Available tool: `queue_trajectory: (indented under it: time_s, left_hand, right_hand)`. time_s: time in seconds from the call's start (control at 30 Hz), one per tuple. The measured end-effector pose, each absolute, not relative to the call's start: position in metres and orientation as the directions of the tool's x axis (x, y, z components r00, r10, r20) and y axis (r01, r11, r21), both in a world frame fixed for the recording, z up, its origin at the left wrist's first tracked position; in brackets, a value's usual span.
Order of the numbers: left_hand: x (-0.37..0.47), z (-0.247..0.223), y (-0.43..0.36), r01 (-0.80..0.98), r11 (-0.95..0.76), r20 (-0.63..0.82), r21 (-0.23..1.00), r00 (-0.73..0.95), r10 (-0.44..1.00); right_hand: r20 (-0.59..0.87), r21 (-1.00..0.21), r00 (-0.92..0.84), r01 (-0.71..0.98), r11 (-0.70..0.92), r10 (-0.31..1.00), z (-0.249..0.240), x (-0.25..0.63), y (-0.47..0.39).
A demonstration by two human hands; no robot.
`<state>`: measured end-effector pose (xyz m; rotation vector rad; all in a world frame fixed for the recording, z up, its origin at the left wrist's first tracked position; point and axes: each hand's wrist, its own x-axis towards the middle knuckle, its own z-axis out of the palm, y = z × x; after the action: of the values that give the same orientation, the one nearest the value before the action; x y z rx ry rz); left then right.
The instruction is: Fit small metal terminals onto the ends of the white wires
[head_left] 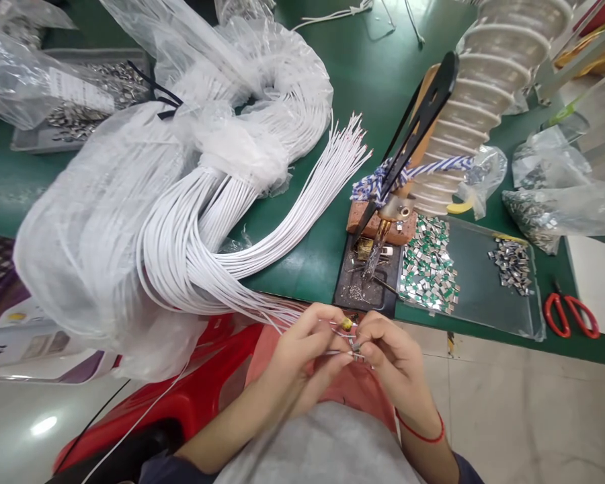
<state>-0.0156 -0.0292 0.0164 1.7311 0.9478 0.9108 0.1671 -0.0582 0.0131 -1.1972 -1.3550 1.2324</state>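
Both hands meet over my lap, just in front of the table edge. My left hand (310, 353) is closed on thin white cables (282, 310) that run in from the big bundle at the left. Between the fingertips a small yellowish piece (347, 324) and bits of metal show. My right hand (394, 353), a red cord on its wrist, pinches a small metal piece (355, 347) at the cable ends; its exact kind is too small to tell. Beyond the hands a soldering iron (380, 245) points down over a black tray (343, 292).
Plastic-wrapped white cable coils (105, 202) cover the table's left. A clear tray (489, 296) holds small green-and-silver connectors (428, 265) and metal shells (511, 265). Red-handled scissors (569, 314) lie right. A ribbed hose (476, 87) rises behind the iron; a red stool (181, 410) stands below.
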Motion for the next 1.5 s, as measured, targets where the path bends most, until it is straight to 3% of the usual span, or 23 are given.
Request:
queue_trajectory:
  time_s: [0.17,0.37,0.53,0.83,1.03,1.5]
  left_hand:
    - [-0.009,0.009,-0.022,0.147,-0.257,0.163,0.955,0.465,0.870]
    - [-0.002,0.006,-0.013,0.106,-0.125,0.066,0.986,0.444,0.894]
    - [0.004,0.004,0.001,0.106,-0.041,-0.006,0.994,0.411,0.912]
    - [0.014,-0.002,0.027,0.059,-0.111,0.084,0.992,0.355,0.931]
    - [0.017,-0.001,0.030,0.017,-0.125,0.112,0.992,0.331,0.937]
    - [0.020,0.001,0.025,-0.053,-0.042,0.055,0.998,0.262,0.964]
  right_hand:
    - [0.009,-0.989,-0.055,0.148,0.017,0.998,0.005,0.169,-0.057]
    - [0.027,-0.971,0.105,0.239,0.001,0.994,-0.002,0.168,-0.054]
    - [0.038,-0.989,0.282,0.145,-0.004,0.959,-0.005,0.171,-0.052]
    - [0.091,-0.933,0.194,0.360,0.015,0.977,-0.006,0.175,-0.039]
    - [0.158,-0.951,0.171,0.290,0.103,0.973,-0.006,0.170,-0.027]
    - [0.167,-0.970,0.203,0.209,0.124,0.965,-0.001,0.166,-0.023]
